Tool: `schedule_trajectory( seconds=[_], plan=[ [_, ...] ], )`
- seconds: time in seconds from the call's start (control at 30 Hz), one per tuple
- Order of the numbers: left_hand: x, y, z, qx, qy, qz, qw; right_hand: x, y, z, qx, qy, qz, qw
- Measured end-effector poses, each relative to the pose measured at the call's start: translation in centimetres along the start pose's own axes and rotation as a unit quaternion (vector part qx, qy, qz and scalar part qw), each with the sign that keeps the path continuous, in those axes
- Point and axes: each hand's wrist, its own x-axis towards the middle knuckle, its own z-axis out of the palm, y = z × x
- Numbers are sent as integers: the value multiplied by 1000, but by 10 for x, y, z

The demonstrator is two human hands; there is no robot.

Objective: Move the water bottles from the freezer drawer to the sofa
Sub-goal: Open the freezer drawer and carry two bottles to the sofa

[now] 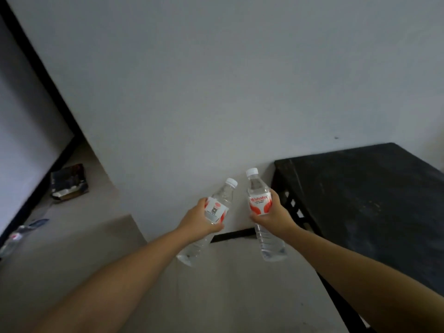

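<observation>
From the head view, both bottles are out of the freezer and in transit. The left hand (200, 218) has its grip wrapped round the label of one water bottle (209, 219), which tilts with its white cap up and to the right and its base down toward the floor (72, 272). The right hand (270, 216) has its grip closed round the label of a second water bottle (260, 212), held nearly upright, cap on top. The two bottles are near each other but apart, both carried in the air in front of a plain pale wall (216, 80). Neither the freezer drawer nor the sofa can be made out here; a dark worktop (372, 200) with a lattice side stands at the right, and a dark packet (69, 182) lies on the floor by the left wall. What looks like another clear bottle (14, 239) lies at the far left edge, too blurred to be sure. So the pick-up appears done for this pair, and the carrying and the setting down on the sofa are left.
</observation>
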Motion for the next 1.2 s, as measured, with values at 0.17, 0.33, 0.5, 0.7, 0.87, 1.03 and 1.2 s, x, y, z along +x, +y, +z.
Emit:
schedule_trajectory(
  seconds=[0.17, 0.33, 0.5, 0.7, 0.87, 1.03, 1.2],
  plan=[
    [95, 37, 15, -3, -41, 20, 999, 55, 13, -44, 16, 85, 56, 995],
    [183, 64, 51, -5, -96, 42, 994, 98, 42, -82, 12, 130, 112, 985],
    [284, 113, 87, 19, -185, 121, 975, 155, 62, -125, 20, 210, 159, 965],
    [387, 185, 115, 51, -258, 204, 943, 202, 69, -168, 59, 331, 178, 925],
    [432, 234, 171, 66, -300, 229, 924, 199, 91, -200, 68, 424, 217, 877],
    [448, 280, 240, 56, -351, 243, 902, 189, 129, -251, 71, 465, 256, 844],
    [465, 348, 316, 68, -389, 274, 877, 199, 169, -338, 72, 490, 294, 817]
  ],
)
